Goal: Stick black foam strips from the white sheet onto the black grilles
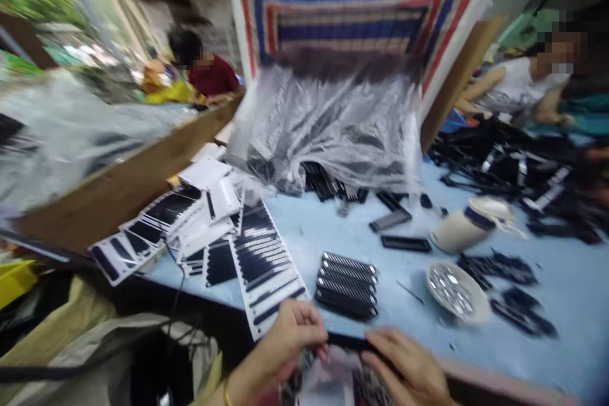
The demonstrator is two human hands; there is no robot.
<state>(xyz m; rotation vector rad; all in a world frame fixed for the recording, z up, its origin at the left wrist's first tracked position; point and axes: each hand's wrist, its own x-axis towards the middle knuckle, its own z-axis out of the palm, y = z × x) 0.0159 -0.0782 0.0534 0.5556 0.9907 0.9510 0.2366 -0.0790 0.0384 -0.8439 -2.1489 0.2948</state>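
Observation:
Close to my body at the table's front edge, a narrow black strip [349, 342] spans the gap between my hands. My left hand [295, 337] is closed in a pinch at its left end. On the other end, the fingers and thumb of my right hand [406, 365] close around the strip, partly hiding it. Just beyond the hands lies a neat stack of black ribbed strips [346, 285] with shiny round ends. To its left, a white sheet with black strips [264, 260] reaches toward my left hand. Blur hides the finer detail.
A bowl of shiny small parts [483, 307] and a pale lidded bottle [459, 228] stand right. Clear plastic sheeting [333, 120] covers black pieces at the back. White cards [204, 181] lie left beside a cardboard wall [118, 171]. Two people sit beyond; black straps [514, 165] pile right.

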